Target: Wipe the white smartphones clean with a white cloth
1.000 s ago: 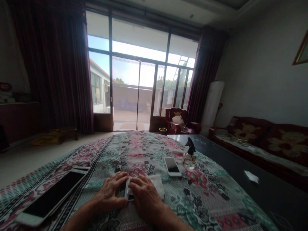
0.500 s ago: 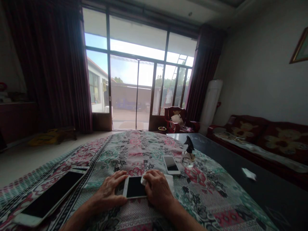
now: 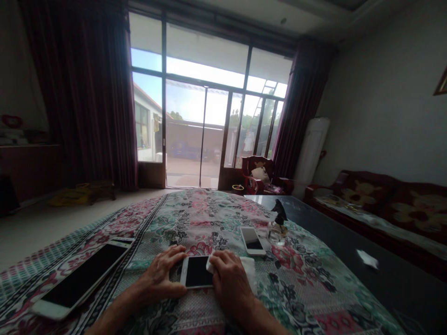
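Observation:
A white phone with a dark screen [image 3: 196, 272] lies flat on the floral cloth [image 3: 209, 223] in front of me. My left hand [image 3: 161, 277] rests at the phone's left edge, fingers curved against it, steadying it. My right hand [image 3: 228, 279] presses a white wipe cloth [image 3: 248, 265] against the phone's right side, fingers closed over the cloth.
A large white tablet-size phone [image 3: 82, 279] lies at the left on the cloth. A second white phone [image 3: 252, 240] and a small spray bottle [image 3: 277, 228] sit further back right. A white scrap [image 3: 368, 258] lies on the dark table [image 3: 366, 279]. A sofa [image 3: 391, 204] runs along the right wall.
One second ago both hands covered the phone on edge; it now lies flat, screen up. My right hand with the cloth has shifted to its right side.

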The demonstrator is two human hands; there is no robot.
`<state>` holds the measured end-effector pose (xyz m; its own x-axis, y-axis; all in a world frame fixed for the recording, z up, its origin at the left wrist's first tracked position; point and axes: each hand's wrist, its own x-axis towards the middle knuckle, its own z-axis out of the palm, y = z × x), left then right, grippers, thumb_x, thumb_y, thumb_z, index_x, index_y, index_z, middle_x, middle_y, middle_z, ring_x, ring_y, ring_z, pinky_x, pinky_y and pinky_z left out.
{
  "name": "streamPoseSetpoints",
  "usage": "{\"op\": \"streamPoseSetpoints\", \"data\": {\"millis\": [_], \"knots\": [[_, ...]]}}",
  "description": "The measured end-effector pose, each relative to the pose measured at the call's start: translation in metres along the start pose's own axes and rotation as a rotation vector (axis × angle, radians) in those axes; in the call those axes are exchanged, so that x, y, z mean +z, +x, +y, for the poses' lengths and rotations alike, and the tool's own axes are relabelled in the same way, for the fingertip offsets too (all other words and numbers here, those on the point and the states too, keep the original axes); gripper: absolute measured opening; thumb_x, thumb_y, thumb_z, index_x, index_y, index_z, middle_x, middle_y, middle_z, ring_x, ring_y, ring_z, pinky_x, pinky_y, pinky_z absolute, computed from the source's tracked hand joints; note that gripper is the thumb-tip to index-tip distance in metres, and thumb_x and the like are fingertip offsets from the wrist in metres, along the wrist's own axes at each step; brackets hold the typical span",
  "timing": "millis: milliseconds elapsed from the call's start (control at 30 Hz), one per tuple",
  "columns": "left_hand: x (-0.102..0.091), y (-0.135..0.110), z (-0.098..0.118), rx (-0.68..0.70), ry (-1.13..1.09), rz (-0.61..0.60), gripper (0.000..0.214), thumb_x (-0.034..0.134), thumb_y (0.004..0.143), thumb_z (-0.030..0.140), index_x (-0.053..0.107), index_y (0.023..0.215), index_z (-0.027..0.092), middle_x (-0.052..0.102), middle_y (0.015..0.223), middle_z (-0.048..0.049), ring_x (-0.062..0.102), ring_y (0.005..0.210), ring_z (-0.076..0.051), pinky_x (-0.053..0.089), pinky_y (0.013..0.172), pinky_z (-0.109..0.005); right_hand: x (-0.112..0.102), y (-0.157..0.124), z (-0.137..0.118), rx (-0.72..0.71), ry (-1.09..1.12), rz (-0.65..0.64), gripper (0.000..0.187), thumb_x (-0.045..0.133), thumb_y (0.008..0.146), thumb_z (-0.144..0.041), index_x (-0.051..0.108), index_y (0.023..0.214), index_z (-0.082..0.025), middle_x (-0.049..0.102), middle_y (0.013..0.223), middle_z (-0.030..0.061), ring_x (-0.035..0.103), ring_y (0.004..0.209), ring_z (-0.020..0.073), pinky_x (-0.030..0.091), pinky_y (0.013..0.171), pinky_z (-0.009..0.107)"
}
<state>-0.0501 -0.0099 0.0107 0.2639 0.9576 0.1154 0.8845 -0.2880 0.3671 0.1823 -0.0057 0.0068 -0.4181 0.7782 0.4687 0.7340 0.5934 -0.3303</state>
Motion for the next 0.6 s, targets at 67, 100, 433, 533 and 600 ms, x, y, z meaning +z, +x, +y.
{"op": "streamPoseSetpoints", "data": {"millis": [67, 100, 433, 533, 600], "knots": [[0.003, 0.001, -0.001, 0.007, 0.016, 0.014, 0.074, 0.074, 0.060, 0.038, 0.055, 0.130, 0.023, 0.046, 0.146, -0.0085, 0.035, 0.138, -0.032, 0.029, 0.114, -0.044, 0.005, -0.001, -0.008, -0.065, 0.031, -0.028, 0.031, 0.049, 0.081, -0.009, 0.061, 0.104, -0.025, 0.062, 0.110, 0.0015, 0.050, 0.104, 0.0200, 0.036, 0.093, 0.034], [0.004, 0.001, -0.001, 0.010, 0.025, 0.021, 0.075, 0.074, 0.060, 0.037, 0.055, 0.130, 0.022, 0.046, 0.146, -0.0092, 0.035, 0.138, -0.032, 0.029, 0.114, -0.044, 0.008, -0.001, -0.011, -0.100, 0.050, -0.037, 0.030, 0.049, 0.082, -0.010, 0.061, 0.104, -0.026, 0.062, 0.111, 0.0010, 0.050, 0.104, 0.0196, 0.036, 0.093, 0.034], [0.000, 0.000, 0.005, 0.001, 0.042, -0.025, 0.073, 0.066, 0.069, 0.041, 0.048, 0.137, 0.023, 0.040, 0.150, -0.0066, 0.030, 0.140, -0.031, 0.026, 0.115, -0.046, 0.004, -0.002, -0.017, -0.228, 0.150, -0.072, 0.025, 0.049, 0.085, -0.014, 0.061, 0.103, -0.025, 0.063, 0.110, 0.0004, 0.051, 0.102, 0.0182, 0.036, 0.094, 0.034], [0.002, 0.001, 0.002, 0.010, 0.037, -0.018, 0.074, 0.065, 0.069, 0.042, 0.046, 0.139, 0.026, 0.039, 0.150, -0.0055, 0.030, 0.140, -0.030, 0.026, 0.115, -0.047, 0.003, -0.002, -0.015, -0.211, 0.161, -0.063, 0.026, 0.050, 0.084, -0.012, 0.062, 0.103, -0.025, 0.063, 0.110, 0.0006, 0.051, 0.103, 0.0184, 0.036, 0.094, 0.034], [0.005, 0.002, -0.002, 0.018, 0.042, -0.023, 0.075, 0.065, 0.069, 0.042, 0.046, 0.139, 0.024, 0.038, 0.150, -0.0061, 0.030, 0.141, -0.030, 0.026, 0.115, -0.046, 0.004, -0.002, -0.013, -0.211, 0.164, -0.057, 0.026, 0.050, 0.084, -0.012, 0.062, 0.102, -0.025, 0.063, 0.110, 0.0004, 0.051, 0.103, 0.0182, 0.036, 0.095, 0.034]]}}
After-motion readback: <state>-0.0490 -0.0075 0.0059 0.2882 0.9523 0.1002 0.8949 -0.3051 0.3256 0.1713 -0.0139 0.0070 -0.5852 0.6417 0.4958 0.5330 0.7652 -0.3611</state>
